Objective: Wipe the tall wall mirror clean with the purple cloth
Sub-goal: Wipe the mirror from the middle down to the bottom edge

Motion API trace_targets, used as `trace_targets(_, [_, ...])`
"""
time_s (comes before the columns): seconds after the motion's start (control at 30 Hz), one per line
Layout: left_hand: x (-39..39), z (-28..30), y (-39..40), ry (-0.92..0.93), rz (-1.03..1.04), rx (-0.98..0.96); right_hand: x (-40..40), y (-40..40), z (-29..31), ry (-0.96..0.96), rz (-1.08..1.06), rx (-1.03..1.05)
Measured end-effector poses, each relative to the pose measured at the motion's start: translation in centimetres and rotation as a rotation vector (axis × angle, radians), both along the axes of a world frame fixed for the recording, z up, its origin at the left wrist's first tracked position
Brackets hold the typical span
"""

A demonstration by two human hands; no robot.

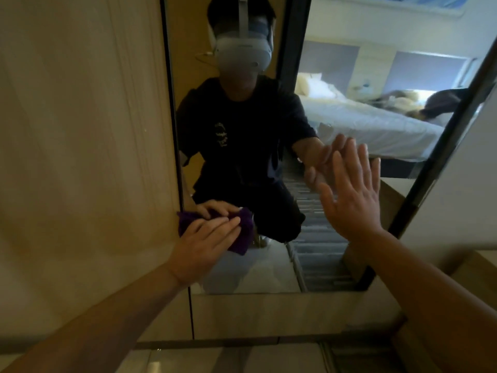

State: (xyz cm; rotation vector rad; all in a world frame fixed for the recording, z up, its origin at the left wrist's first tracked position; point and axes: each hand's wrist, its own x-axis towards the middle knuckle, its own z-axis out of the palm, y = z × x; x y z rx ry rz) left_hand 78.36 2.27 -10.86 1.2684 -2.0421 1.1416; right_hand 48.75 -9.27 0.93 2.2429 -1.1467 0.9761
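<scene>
The tall wall mirror [269, 270] fills the middle of the head view, set in a thin dark frame between wooden panels. My left hand [204, 246] lies flat on the purple cloth [242, 235] and presses it against the glass near the mirror's lower left edge. The cloth is bunched, and part of it is hidden under my fingers. My right hand [352, 195] is held up with fingers spread, its fingertips at the glass on the right side, holding nothing. The mirror shows a crouching person in dark clothes with a grey headset.
A pale wooden panel [80, 157] stands left of the mirror and a white wall [457, 197] to its right. A wooden skirting strip [269, 316] runs below the glass above a tiled floor [242, 359]. The reflection shows a white bed and a slatted strip.
</scene>
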Motion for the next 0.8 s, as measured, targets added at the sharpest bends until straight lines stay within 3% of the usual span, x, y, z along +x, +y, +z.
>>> trace_targets(0.17, [-2.6,11.3,-1.8,0.114,-0.087,-0.261,-2.0,-3.2,-0.8,0.036,-0.042,-0.061])
trace_targets(0.27, [-4.4,17.8,-3.9,0.088,-0.083,-0.396,-1.6,-4.3,-1.6,-0.024,0.007,-0.145])
trace_targets(0.37, [-5.2,19.0,-6.1,0.027,0.000,-0.429,-1.6,-5.3,-2.1,-0.076,0.052,-0.234])
trace_targets(0.6, [-5.6,6.9,-6.9,-0.096,0.004,-0.379,-1.1,-6.8,-2.7,-0.129,0.104,-0.391])
trace_targets(0.8, [-5.3,-7.8,-4.5,-0.408,0.071,-0.024,-1.3,-6.9,-2.7,-0.112,0.110,-0.389])
